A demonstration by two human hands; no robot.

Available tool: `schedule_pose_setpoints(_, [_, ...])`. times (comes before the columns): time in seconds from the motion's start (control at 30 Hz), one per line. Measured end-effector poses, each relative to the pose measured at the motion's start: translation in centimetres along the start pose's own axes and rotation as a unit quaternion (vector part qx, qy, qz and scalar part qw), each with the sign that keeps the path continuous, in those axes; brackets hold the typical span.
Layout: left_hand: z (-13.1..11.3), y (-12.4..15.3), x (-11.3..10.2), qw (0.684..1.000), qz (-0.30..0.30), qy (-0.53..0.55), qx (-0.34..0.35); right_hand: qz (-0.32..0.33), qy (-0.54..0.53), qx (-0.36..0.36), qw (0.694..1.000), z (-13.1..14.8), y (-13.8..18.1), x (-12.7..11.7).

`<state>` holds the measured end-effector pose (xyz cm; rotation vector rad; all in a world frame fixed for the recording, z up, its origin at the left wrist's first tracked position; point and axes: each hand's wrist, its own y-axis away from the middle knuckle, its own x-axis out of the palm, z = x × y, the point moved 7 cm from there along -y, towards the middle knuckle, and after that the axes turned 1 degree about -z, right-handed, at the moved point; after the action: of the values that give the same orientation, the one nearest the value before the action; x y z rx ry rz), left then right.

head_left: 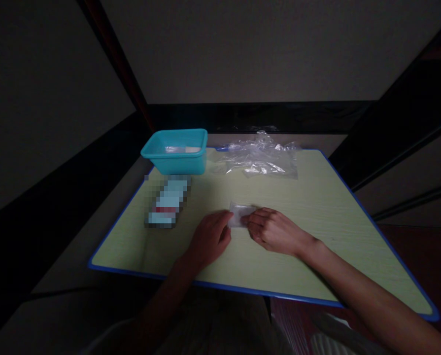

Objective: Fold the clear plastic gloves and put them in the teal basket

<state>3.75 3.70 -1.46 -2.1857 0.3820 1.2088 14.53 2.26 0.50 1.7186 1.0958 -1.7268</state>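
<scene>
A small, see-through plastic packet [238, 217] lies on the table between my two hands. At its left edge, my left hand [211, 236] is closed, with fingertips on the plastic and the thumb just below. My right hand [274, 229] has its fingers curled and pressed together over the packet's right part, so that end is hidden. Whether anything is inside the packet I cannot make out.
The pale table [316, 197] has a blue rim. A turquoise basin [178, 162] with whitish contents stands at the back left. In front of it lies a blurred-out, phone-like flat object [168, 201]. Crumpled clear plastic [264, 158] spreads along the back edge, near the wall.
</scene>
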Motion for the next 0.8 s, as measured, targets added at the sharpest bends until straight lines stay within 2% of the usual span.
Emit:
schedule_pose_setpoints(0.17, [-1.3,-0.4,-0.1,0.996,-0.01,-0.072,0.048,0.004,-0.04,0.026,0.999,-0.7,0.1,-0.3])
schedule_pose_setpoints(0.4, [-2.2,-1.0,0.9,0.982,0.026,-0.172,0.07,-0.024,-0.081,0.047,0.995,-1.3,0.3,-0.8])
schedule_pose_setpoints(0.63, [-2.6,-0.8,0.8,0.977,0.006,-0.192,0.096,-0.057,-0.133,0.055,0.988,-1.6,0.3,-1.2])
schedule_pose_setpoints(0.8, [-2.9,-0.8,0.4,0.977,0.006,-0.19,0.098,-0.077,-0.216,0.068,0.971,-2.3,0.5,-1.7])
